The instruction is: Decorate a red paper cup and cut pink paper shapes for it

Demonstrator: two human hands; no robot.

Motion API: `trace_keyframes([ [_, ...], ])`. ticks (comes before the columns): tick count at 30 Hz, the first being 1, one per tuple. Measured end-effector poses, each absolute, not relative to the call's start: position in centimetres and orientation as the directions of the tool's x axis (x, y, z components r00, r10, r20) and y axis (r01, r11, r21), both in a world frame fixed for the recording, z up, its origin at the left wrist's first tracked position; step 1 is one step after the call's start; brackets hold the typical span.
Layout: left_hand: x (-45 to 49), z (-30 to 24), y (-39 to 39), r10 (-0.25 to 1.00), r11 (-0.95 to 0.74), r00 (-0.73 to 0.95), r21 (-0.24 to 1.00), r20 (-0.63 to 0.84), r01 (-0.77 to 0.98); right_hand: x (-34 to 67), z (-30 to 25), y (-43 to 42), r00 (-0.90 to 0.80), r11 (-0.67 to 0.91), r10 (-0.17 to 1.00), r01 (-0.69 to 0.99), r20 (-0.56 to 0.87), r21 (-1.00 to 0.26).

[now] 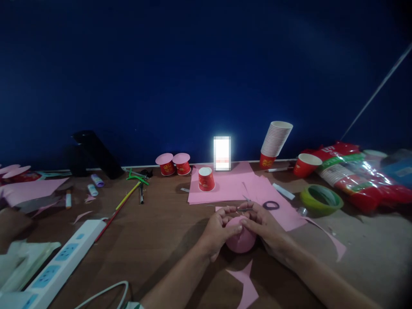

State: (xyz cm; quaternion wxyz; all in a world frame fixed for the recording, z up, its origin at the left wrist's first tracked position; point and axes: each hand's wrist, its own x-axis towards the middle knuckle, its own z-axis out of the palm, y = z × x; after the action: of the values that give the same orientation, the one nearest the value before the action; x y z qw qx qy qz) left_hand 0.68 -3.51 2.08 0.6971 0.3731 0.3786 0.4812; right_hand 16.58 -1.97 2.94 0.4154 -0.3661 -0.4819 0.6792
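Between my two hands is a rounded piece of pink paper (241, 241), close to the table's front. My left hand (220, 231) pinches its upper left edge between thumb and fingers. From the other side my right hand (265, 227) grips the upper right edge, its thumb near the left one. The fingers behind the paper are partly hidden. Just beyond my fingertips lies a pair of scissors with a dark handle loop (271, 205) on pink sheets (222, 195). A red paper cup (206, 179) stands upside down on those sheets. A pink paper offcut (246, 285) lies nearest me.
Two red cups topped with pink discs (174, 159) stand by the wall. A leaning cup stack (277, 139), single cup (307, 165), green tape roll (322, 199) and red plastic packs (363, 180) are right. A power strip (64, 262) and another person's blurred hand (13, 227) are left.
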Motion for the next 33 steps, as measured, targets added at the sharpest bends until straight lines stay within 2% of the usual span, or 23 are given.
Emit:
trace_keyframes([
  [8, 0.7, 2.0, -3.6, 0.957, 0.237, 0.256, 0.884, -0.140, -0.403, 16.4, 2.9, -2.1, -0.352, -0.186, 0.932, -0.254, -0.088, -0.949],
  [12, 0.7, 2.1, -3.6, 0.953, 0.251, 0.264, 0.881, -0.151, -0.401, 16.1, 2.8, -2.1, -0.332, -0.143, 0.941, -0.224, -0.062, -0.964],
  [15, 0.5, 1.9, -3.5, 0.951, 0.269, 0.249, 0.884, -0.182, -0.382, 17.1, 3.6, -1.3, -0.332, -0.033, 0.943, -0.083, -0.004, -0.996],
  [17, 0.3, 1.7, -3.4, 0.952, 0.278, 0.232, 0.881, -0.200, -0.383, 18.7, 4.2, -0.1, -0.283, 0.102, 0.958, 0.172, 0.050, -0.980],
  [18, 0.2, 1.7, -3.4, 0.951, 0.287, 0.230, 0.872, -0.209, -0.397, 19.7, 4.4, 0.5, -0.234, 0.183, 0.967, 0.367, 0.100, -0.912],
  [19, 0.2, 1.7, -3.3, 0.948, 0.298, 0.232, 0.861, -0.217, -0.412, 20.8, 4.4, 1.1, -0.196, 0.252, 0.966, 0.573, 0.168, -0.780],
  [20, 0.1, 1.7, -3.3, 0.946, 0.307, 0.236, 0.849, -0.222, -0.430, 21.9, 4.4, 1.6, -0.165, 0.256, 0.967, 0.643, 0.195, -0.722],
  [26, 0.1, 2.3, -3.1, 0.942, 0.330, 0.231, 0.805, -0.245, -0.493, 25.1, 3.8, 2.5, -0.237, 0.290, 0.957, 0.804, 0.167, -0.519],
  [30, -0.1, 2.4, -2.9, 0.950, 0.310, 0.189, 0.806, -0.247, -0.504, 24.4, 4.0, 2.0, -0.329, 0.351, 0.936, 0.880, 0.123, -0.320],
  [33, -0.3, 2.4, -3.0, 0.958, 0.286, 0.143, 0.822, -0.247, -0.492, 23.9, 4.3, 1.8, -0.345, 0.366, 0.930, 0.880, 0.124, -0.302],
])
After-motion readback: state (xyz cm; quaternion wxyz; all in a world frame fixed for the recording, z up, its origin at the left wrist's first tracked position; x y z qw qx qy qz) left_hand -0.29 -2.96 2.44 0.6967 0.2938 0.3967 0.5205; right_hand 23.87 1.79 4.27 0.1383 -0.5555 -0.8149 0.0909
